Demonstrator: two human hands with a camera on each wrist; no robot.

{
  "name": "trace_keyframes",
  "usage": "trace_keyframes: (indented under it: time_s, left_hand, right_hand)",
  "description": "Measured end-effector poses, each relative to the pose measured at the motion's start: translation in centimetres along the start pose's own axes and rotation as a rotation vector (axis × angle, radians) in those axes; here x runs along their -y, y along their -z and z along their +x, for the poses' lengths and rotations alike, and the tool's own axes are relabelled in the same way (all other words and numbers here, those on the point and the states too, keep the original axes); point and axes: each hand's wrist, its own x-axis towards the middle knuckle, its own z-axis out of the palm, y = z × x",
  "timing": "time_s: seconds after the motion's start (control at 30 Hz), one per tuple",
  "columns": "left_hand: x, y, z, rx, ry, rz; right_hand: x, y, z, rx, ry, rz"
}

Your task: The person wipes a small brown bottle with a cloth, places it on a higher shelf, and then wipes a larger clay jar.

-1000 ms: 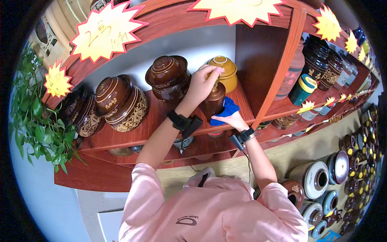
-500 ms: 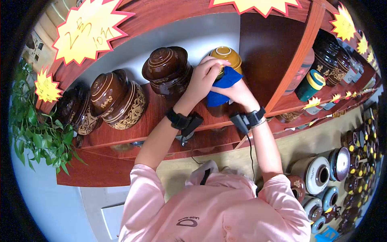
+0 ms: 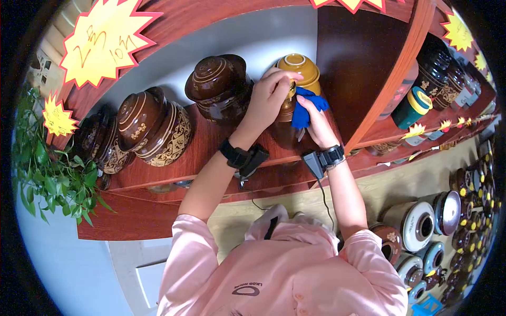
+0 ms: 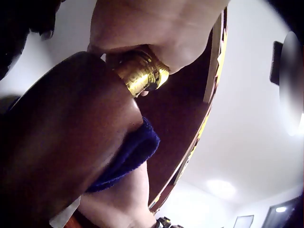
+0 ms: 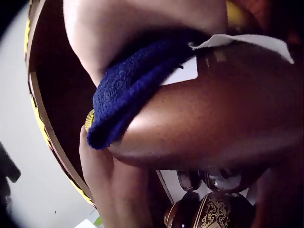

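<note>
A brown ceramic bottle point(image 3: 285, 136) with a gold cap point(image 4: 138, 78) stands on the red wooden shelf. My left hand point(image 3: 268, 99) grips the bottle at its capped top, its fingers covering part of the gold. On the right side of the neck and shoulder, my right hand point(image 3: 320, 126) holds a blue cloth point(image 3: 302, 111) against the bottle. The right wrist view shows the cloth bunched under that hand, beside a white label point(image 5: 184, 72) on the brown surface. A loose white flap point(image 5: 251, 42) sticks out there too.
Behind the bottle is a yellow lidded jar point(image 3: 308, 65). Brown lidded jars point(image 3: 215, 79) stand to the left, beyond them a leafy plant point(image 3: 58, 171). An upright divider point(image 3: 392, 79) rises at the right, with a green yellow-lidded container point(image 3: 407, 117) past it. Several jars point(image 3: 419, 224) sit lower right.
My right hand has brought the blue cloth up from the bottle's lower body to its neck, then a little to the right. The left hand stays at the top. The head view has shifted slightly.
</note>
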Motion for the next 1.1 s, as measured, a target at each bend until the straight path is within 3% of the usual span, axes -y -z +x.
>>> trace_keyframes:
  time_s: [0.23, 0.33, 0.37, 0.5, 0.7, 0.83, 1.1]
  left_hand:
    - [-0.2, 0.0, 0.0, 0.009, 0.01, 0.004]
    - [0.0, 0.0, 0.0, 0.009, 0.015, -0.004]
    - [0.0, 0.0, 0.0, 0.007, 0.015, -0.012]
    - [-0.2, -0.1, -0.1, 0.012, 0.046, -0.051]
    - [-0.8, -0.1, 0.0, 0.024, 0.068, -0.083]
    - [-0.6, 0.0, 0.2, 0.04, 0.06, -0.088]
    - [0.2, 0.0, 0.1, 0.026, 0.037, -0.08]
  right_hand:
    - [0.2, -2.0, -1.5, -0.212, -0.014, -0.041]
    - [-0.8, -2.3, -2.5, -0.106, 0.207, -0.196]
    - [-0.8, -2.1, -2.9, -0.112, 0.143, -0.301]
    - [-1.9, -1.0, -3.1, 0.064, 0.281, -0.259]
    - [-5.5, 2.1, -2.9, 0.179, 0.172, -0.204]
    - [-6.0, 2.2, -3.1, 0.101, 0.287, -0.558]
    - [-6.7, 2.4, -3.0, 0.103, 0.277, -0.537]
